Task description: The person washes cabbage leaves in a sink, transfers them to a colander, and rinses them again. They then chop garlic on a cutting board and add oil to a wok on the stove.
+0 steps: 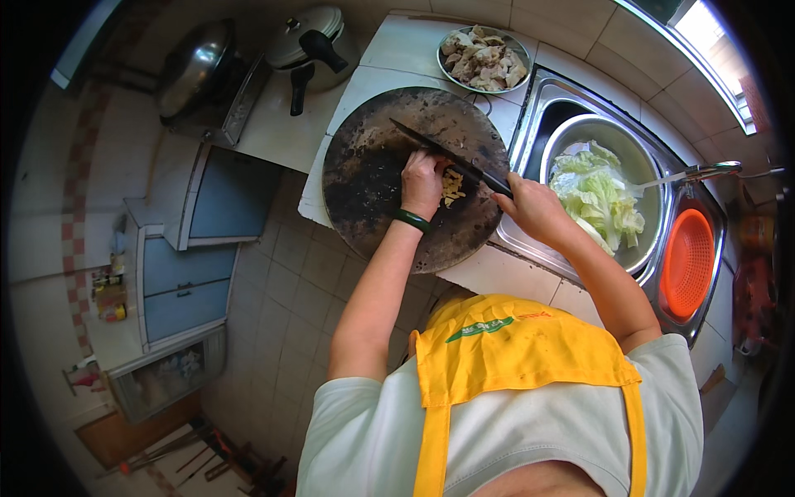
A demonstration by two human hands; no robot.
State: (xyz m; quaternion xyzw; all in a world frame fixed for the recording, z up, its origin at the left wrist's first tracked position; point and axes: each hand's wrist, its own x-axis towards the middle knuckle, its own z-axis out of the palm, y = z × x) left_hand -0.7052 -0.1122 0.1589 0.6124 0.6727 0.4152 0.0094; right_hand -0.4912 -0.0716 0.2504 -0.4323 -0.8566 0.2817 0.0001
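Observation:
My right hand (535,208) grips the black handle of a kitchen knife (458,161), whose dark blade slants up and left across a round, dark-stained chopping board (372,205). My left hand (423,181), below a dark green bangle (412,220) on the wrist, rests on the board with its fingers bent close against the blade. Whether those fingertips pinch a piece of food is hidden. Small pale yellow chopped pieces (452,187), perhaps ginger or garlic, lie just right of my left hand, under the knife's handle end.
Behind the board stands a plate of meat chunks (483,59). To the right, tap water (661,181) runs into a steel basin (649,239) of leafy cabbage (599,186) in the sink (522,245). An orange colander (688,264) sits beyond. A pressure cooker (304,40) stands at left.

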